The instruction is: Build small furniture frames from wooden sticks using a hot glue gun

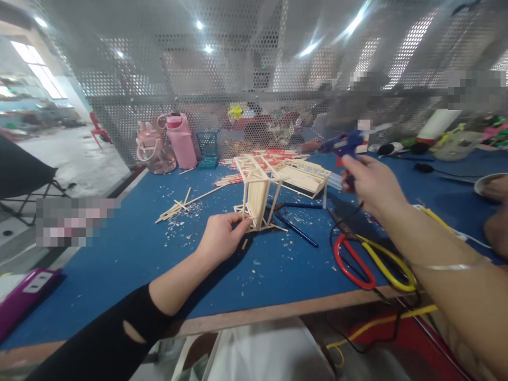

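Observation:
My left hand is closed at the lower left of a small wooden stick frame, thumb and fingers pinching its base. The frame stands upright on the blue tabletop, built of thin pale sticks. My right hand is wrapped round a blue glue gun, raised to the right with its nozzle pointing left. A clear glue stick shows beside that hand. Blue-handled pliers lie just behind and right of the frame. Scissors with red and yellow handles rest below my right forearm.
A second wooden piece and red-and-white bundles lie behind the frame. Loose sticks are at left. Pink bottles stand against the perforated metal screen. Another person's hand is at far right.

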### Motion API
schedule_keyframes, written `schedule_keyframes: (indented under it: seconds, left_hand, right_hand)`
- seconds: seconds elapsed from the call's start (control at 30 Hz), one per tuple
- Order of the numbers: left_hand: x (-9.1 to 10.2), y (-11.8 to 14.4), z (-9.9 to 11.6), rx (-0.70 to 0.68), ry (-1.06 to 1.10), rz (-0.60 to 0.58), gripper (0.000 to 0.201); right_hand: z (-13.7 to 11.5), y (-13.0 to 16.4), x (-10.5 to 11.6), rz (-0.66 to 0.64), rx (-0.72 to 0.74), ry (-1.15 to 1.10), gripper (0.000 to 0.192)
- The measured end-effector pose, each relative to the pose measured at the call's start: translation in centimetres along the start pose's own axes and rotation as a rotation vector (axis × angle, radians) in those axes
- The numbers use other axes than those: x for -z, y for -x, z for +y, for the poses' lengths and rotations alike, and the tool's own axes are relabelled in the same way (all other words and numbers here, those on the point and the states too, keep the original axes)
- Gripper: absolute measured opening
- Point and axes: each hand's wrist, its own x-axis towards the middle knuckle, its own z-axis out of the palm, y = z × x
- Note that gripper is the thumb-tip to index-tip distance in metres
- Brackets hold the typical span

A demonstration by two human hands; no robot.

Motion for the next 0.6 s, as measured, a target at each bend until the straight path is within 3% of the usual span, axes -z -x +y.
schedule_keyframes:
  seconds: [0.07,0.2,0.33,0.6]
  left_hand:
    - [-0.1,0.0,0.0,0.009,-0.010,0.005,0.032]
    - [-0.2,-0.1,0.1,0.011,0.003,0.033,0.029]
    - [-0.2,0.0,0.2,-0.002,0.044,0.053,0.025]
    - [-0.2,0.1,0.5,-0.017,0.073,0.117,0.022]
  right_hand:
    - [-0.5,2.1,0.7,0.059,-0.033,-0.293,0.025]
    - [-1.2,5.1,1.1,0.068,0.007,-0.390,0.034]
    - [-1.9,7.1,1.2,-0.040,-0.125,-0.571,0.041]
    - [-1.2,11.7,1.7,-0.289,-0.089,-0.264,0.038]
